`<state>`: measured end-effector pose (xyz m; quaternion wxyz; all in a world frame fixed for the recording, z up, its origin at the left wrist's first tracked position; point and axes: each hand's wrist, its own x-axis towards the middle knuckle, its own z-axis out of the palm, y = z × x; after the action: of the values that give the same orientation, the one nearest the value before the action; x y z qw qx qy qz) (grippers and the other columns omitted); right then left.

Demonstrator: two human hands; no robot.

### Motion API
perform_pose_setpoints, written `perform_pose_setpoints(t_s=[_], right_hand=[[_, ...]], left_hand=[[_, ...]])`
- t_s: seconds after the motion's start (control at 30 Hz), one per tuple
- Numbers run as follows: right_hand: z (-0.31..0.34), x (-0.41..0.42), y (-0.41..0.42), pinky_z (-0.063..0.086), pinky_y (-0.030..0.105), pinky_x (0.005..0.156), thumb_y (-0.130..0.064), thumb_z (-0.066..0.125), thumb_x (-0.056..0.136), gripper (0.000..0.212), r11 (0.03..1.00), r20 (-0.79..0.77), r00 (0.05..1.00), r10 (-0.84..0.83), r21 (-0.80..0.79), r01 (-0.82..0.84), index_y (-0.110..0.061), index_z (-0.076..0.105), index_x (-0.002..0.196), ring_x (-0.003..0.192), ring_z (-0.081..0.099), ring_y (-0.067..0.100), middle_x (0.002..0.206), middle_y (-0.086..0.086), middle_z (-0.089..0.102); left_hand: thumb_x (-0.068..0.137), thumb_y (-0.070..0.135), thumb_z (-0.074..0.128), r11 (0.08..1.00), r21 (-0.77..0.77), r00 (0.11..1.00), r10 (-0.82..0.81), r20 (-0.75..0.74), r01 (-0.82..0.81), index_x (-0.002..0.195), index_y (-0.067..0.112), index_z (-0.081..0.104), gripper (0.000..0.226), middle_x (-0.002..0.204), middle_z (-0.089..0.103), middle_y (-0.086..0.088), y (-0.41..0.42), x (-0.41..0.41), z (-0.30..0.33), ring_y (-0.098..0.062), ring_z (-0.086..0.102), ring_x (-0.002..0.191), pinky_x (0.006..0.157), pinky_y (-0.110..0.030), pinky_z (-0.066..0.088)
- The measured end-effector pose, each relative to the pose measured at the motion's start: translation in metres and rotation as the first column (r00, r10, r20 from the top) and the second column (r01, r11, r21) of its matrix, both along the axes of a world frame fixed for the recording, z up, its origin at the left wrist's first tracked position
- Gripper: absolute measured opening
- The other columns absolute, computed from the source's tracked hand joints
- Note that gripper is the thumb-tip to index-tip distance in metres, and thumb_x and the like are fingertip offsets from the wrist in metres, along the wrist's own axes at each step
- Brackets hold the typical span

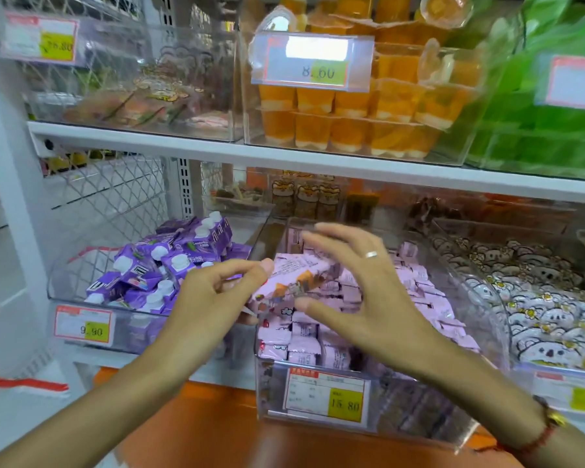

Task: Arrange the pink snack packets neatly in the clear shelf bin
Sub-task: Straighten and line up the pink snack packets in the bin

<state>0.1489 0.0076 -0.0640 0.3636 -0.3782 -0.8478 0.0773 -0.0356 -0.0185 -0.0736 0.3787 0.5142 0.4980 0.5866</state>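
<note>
Likely to slip from a light pinch and drop left into the purple carton bin or over the rim. Left hand curled, thumb and fingers pinching a pink snack packet above the clear shelf bin; right hand spread wide, hovering over the packets, gripping nothing

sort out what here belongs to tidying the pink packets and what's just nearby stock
Part of the job:
pink snack packets
clear plastic shelf bin
left hand, pinching one packet
right hand, open above them

Just nearby:
purple capped drink cartons
orange jelly cups
white bear-print packets
</note>
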Motion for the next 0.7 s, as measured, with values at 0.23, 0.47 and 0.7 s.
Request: perform_pose_setpoints(t_s=[0.23, 0.47, 0.7], right_hand=[[0.001, -0.002, 0.003, 0.045, 0.013, 0.077, -0.042, 0.074, 0.07, 0.032, 0.967, -0.309, 0.951, -0.007, -0.244, -0.072, -0.027, 0.069, 0.097, 0.091, 0.061, -0.001, 0.097, -0.014, 0.069], [0.001, -0.005, -0.005, 0.03, 0.002, 0.087, -0.038, 0.065, 0.085, 0.04, 0.969, -0.124, 0.991, 0.043, -0.235, -0.072, -0.042, 0.053, 0.123, 0.111, 0.043, -0.01, 0.118, -0.022, 0.055], [0.003, 0.001, 0.01, 0.048, 0.012, 0.078, -0.022, 0.067, 0.085, 0.026, 0.938, -0.542, 0.835, -0.09, -0.328, -0.112, -0.023, 0.058, 0.11, 0.094, 0.063, 0.005, 0.102, -0.008, 0.067]], left_hand=[[0.068, 0.041, 0.065, 0.988, 0.058, 0.989, -0.148, 0.03, 0.146, 0.095, 0.021, 0.072, 0.035, 0.089, 0.074, 0.009, -0.005, 0.004, 0.007, -0.003, 0.067, 0.074, 0.051, -0.017, 0.051], [0.059, 0.029, 0.074, 0.973, 0.227, 0.999, -0.032, -0.041, 0.041, 0.098, 0.027, 0.066, 0.04, 0.086, 0.073, 0.017, -0.007, 0.006, 0.005, 0.003, 0.067, 0.078, 0.068, -0.006, 0.049], [0.079, 0.025, 0.069, 0.969, 0.246, 0.984, 0.077, -0.161, -0.035, 0.11, 0.03, 0.061, 0.032, 0.105, 0.067, 0.016, 0.003, -0.004, -0.008, 0.01, 0.058, 0.099, 0.073, -0.004, 0.044]])
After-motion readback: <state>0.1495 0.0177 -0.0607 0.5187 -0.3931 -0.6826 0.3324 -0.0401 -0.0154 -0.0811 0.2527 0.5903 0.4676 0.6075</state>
